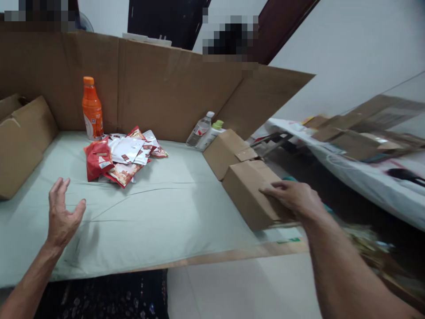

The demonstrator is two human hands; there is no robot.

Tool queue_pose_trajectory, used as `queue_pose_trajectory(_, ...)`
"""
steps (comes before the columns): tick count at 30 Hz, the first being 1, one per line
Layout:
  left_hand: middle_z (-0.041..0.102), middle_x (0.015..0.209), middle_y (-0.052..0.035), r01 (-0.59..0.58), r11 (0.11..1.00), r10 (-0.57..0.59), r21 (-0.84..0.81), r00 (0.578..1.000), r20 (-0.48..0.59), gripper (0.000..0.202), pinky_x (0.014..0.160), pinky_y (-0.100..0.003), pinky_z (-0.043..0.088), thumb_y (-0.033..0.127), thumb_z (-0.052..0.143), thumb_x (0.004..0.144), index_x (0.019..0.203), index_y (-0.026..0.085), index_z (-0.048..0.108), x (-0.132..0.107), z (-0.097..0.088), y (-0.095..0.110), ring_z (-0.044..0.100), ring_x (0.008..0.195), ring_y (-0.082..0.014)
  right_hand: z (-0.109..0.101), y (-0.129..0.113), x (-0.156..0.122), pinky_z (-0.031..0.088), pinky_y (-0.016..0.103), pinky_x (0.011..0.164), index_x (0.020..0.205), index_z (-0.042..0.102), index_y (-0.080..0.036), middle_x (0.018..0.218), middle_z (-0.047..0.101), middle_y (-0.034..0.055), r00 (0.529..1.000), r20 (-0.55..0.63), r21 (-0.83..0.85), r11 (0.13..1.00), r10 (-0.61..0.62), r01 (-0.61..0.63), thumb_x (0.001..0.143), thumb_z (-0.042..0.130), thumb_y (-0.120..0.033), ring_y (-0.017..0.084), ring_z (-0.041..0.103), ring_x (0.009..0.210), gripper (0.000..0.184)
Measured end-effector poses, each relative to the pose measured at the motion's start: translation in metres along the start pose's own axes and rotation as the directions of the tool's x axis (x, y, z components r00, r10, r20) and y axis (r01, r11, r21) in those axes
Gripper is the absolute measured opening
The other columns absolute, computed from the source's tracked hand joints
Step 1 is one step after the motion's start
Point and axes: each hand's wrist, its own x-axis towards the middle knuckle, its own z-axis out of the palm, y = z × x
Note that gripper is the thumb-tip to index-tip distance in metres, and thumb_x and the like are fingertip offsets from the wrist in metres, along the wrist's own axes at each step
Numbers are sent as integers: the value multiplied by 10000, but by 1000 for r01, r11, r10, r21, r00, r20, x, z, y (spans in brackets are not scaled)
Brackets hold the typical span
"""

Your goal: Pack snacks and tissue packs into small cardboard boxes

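My right hand (294, 198) lies on top of a small closed cardboard box (249, 191) at the right edge of the pale green table cover (172, 212), fingers curled over its top and gripping it. My left hand (62, 212) hovers above the cover at the left, fingers apart, holding nothing. A pile of red and white snack packets (121, 155) lies further back, nearer the left hand. An orange drink bottle (92, 109) stands upright behind the pile.
A second small box (226, 150) with a loose flap sits behind the held one. Two bottles (206, 130) lean in the back corner. A tall cardboard wall (166, 84) encloses the back; a larger box (21, 141) sits at left. Flattened cardboard lies at far right.
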Motion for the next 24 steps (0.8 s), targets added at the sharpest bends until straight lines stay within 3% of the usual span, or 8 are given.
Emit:
queue_pose_trajectory(4, 467, 1559, -139, -10, 997, 17, -77, 995, 94, 642, 1189, -621, 445, 367, 661, 949, 1545, 278, 440, -6, -4, 14, 490, 1439, -379, -1, -34, -21, 506, 356, 691, 859, 800, -241, 897, 795, 132, 991, 82, 58, 993, -110, 105, 815, 634, -311, 289, 732, 821, 185)
queue_pose_trajectory(7, 508, 1524, -128, -72, 989, 93, -127, 982, 166, 614, 1161, -628, 470, 371, 650, 964, 1538, 307, 441, -11, -5, 22, 529, 1402, -371, -8, -60, -52, 528, 376, 748, 916, 794, -249, 950, 795, 101, 972, 37, 87, 970, -230, 226, 804, 634, -305, 299, 732, 875, 203)
queue_pose_trajectory(9, 499, 1533, -133, -119, 974, 164, -190, 957, 241, 632, 1149, -625, 481, 368, 642, 975, 1559, 320, 407, -15, -5, 27, 520, 1413, -367, -20, -79, -82, 540, 371, 729, 915, 782, -250, 942, 787, 91, 920, -32, 160, 906, -391, 391, 839, 613, -311, 280, 730, 839, 195)
queue_pose_trajectory(14, 173, 1731, -169, -42, 900, 288, -434, 804, 520, 1094, 1209, -704, 347, 471, 778, 886, 1673, 370, 24, -27, -1, 39, 271, 1571, -440, -65, -133, -164, 547, 295, 686, 979, 759, -230, 889, 750, 81, 610, -60, 434, 530, -790, 728, 1001, 502, -233, 195, 711, 771, 257)
queue_pose_trajectory(17, 18, 1760, -183, 70, 836, 358, -544, 683, 637, 1324, 1239, -738, 219, 556, 856, 794, 1661, 364, -126, -32, 5, 41, 120, 1602, -475, -84, -158, -186, 552, 268, 679, 1042, 765, -217, 858, 753, 61, 397, 55, 645, 336, -916, 687, 1046, 507, -262, 173, 715, 769, 262)
queue_pose_trajectory(19, 17, 1762, -177, 162, 804, 365, -572, 625, 690, 1373, 1265, -701, 187, 585, 866, 771, 1656, 352, -157, -34, 8, 41, 117, 1607, -460, -87, -167, -187, 579, 270, 720, 1083, 771, -218, 915, 786, 58, 299, 169, 762, 317, -939, 564, 1069, 490, -306, 172, 738, 813, 295)
queue_pose_trajectory(21, 40, 1764, -162, 225, 784, 354, -578, 603, 715, 1379, 1284, -655, 192, 602, 863, 761, 1662, 339, -148, -35, 8, 41, 139, 1608, -441, -83, -171, -183, 607, 313, 833, 1159, 766, -242, 1070, 803, 67, 312, 255, 765, 388, -915, 514, 1078, 457, -319, 197, 758, 953, 328)
queue_pose_trajectory(24, 83, 1763, -138, 230, 780, 349, -582, 612, 710, 1361, 1289, -647, 196, 604, 874, 744, 1674, 346, -85, -35, 7, 40, 162, 1603, -444, -69, -171, -176, 583, 460, 1006, 1370, 678, -238, 1366, 707, 127, 384, 291, 613, 479, -876, 628, 1031, 535, -362, 289, 683, 1227, 388)
